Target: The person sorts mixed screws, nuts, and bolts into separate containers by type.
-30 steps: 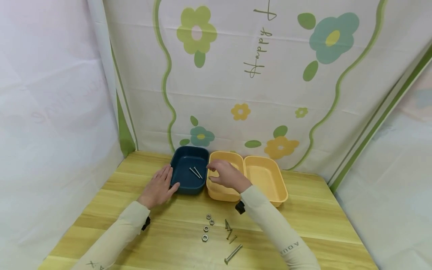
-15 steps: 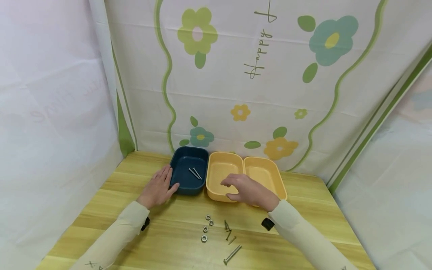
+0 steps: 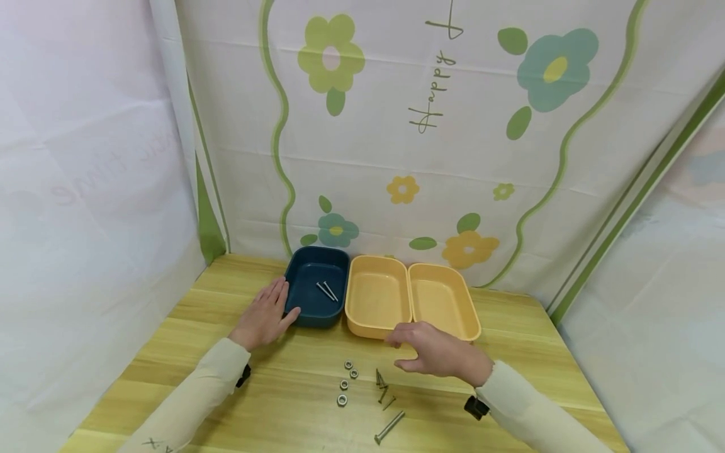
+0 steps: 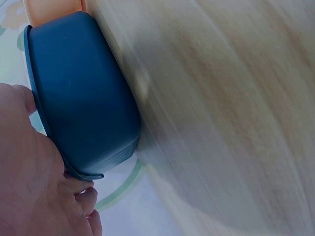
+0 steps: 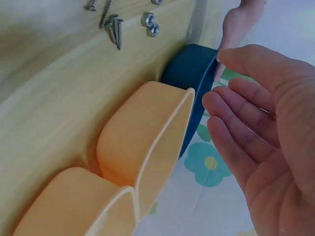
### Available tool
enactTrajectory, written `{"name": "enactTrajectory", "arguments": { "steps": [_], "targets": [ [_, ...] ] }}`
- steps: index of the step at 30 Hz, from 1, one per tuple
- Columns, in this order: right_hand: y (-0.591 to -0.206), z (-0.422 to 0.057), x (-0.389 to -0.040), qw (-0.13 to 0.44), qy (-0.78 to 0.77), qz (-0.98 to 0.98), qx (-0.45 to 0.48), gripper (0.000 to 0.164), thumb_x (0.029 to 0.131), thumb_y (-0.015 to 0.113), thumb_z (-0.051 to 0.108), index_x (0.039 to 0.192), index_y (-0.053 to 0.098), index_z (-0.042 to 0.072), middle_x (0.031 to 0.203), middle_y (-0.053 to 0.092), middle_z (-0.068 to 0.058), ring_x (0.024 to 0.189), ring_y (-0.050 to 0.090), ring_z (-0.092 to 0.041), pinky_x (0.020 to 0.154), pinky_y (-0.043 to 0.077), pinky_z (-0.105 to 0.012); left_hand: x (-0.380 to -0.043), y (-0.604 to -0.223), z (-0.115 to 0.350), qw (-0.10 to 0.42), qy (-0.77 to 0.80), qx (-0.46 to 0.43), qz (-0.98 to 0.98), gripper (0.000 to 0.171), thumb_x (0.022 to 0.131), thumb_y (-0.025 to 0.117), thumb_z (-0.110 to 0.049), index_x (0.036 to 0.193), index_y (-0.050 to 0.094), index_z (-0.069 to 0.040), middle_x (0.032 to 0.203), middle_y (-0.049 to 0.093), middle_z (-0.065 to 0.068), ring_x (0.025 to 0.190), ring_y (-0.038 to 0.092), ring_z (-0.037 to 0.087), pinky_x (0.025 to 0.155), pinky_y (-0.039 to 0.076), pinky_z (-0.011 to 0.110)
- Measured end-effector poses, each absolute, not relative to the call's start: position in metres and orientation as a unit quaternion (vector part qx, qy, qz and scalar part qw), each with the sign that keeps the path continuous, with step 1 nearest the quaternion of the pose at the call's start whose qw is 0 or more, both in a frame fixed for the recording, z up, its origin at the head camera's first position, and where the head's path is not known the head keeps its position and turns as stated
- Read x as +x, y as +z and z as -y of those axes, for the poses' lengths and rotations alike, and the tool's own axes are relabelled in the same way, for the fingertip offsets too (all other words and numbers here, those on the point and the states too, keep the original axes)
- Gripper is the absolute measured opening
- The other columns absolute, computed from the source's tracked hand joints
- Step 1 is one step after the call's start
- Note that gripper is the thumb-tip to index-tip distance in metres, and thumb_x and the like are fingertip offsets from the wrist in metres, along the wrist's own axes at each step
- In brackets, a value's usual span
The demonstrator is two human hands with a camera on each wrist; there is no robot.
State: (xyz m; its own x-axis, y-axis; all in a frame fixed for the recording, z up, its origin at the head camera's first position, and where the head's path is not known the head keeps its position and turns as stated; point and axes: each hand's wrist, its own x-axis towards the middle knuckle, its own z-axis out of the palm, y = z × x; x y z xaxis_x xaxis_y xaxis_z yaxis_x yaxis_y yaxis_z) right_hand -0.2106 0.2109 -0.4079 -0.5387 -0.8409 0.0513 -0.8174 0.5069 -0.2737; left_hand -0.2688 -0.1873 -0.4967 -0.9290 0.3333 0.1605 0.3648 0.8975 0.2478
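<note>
My left hand rests against the left rim and near corner of a dark blue bin, its fingers laid along the edge. The left wrist view shows the same hand at the rim of the bin. Two thin silver screws lie inside that bin. My right hand hovers in front of the two yellow bins, fingers loosely bent, nothing in its grasp; the right wrist view shows its bare palm. Below it on the table are several small screws, a long bolt and several hex nuts.
The middle yellow bin stands beside the blue one, with the right yellow bin next to it. All three line the back of the wooden table, close to a flower-print cloth. White cloth hangs at both sides.
My right hand has moved back from above the middle yellow bin, toward the right and nearer to me, in front of the bins. The left hand keeps its place on the blue bin.
</note>
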Motion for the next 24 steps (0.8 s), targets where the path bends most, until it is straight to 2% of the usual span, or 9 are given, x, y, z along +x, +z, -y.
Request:
{"name": "enactTrajectory", "arguments": {
  "steps": [8, 15, 24],
  "targets": [
    [-0.420, -0.219, -0.199, 0.048, -0.130, -0.855, -0.500, 0.027, 0.093, 0.080, 0.014, 0.119, 0.075, 0.012, 0.115, 0.076, 0.002, 0.105, 0.071, -0.007, 0.090, 0.060, -0.021, -0.270, -0.498, 0.188, 0.058, -0.130, -0.181, 0.973, 0.081, 0.112, 0.043, -0.050, 0.161, 0.028, 0.013, 0.171, 0.025, 0.031, 0.160, 0.025, 0.048, 0.130, 0.024, 0.062],
    [-0.435, -0.225, -0.187, 0.071, -0.120, -0.848, -0.512, 0.029, 0.091, 0.080, 0.012, 0.120, 0.076, 0.010, 0.116, 0.077, 0.000, 0.107, 0.070, -0.006, 0.091, 0.059, -0.018, -0.270, -0.498, 0.186, 0.060, -0.135, -0.181, 0.972, 0.080, 0.111, 0.045, -0.048, 0.160, 0.029, 0.013, 0.171, 0.025, 0.031, 0.160, 0.025, 0.048, 0.130, 0.023, 0.061],
    [-0.456, -0.229, -0.176, 0.101, -0.132, -0.838, -0.520, 0.026, 0.090, 0.081, 0.011, 0.115, 0.077, 0.009, 0.111, 0.077, 0.001, 0.100, 0.069, -0.001, 0.088, 0.057, -0.014, -0.269, -0.497, 0.186, 0.066, -0.131, -0.179, 0.973, 0.079, 0.111, 0.046, -0.047, 0.160, 0.030, 0.013, 0.171, 0.026, 0.031, 0.160, 0.026, 0.047, 0.131, 0.024, 0.061]
  ]
}}
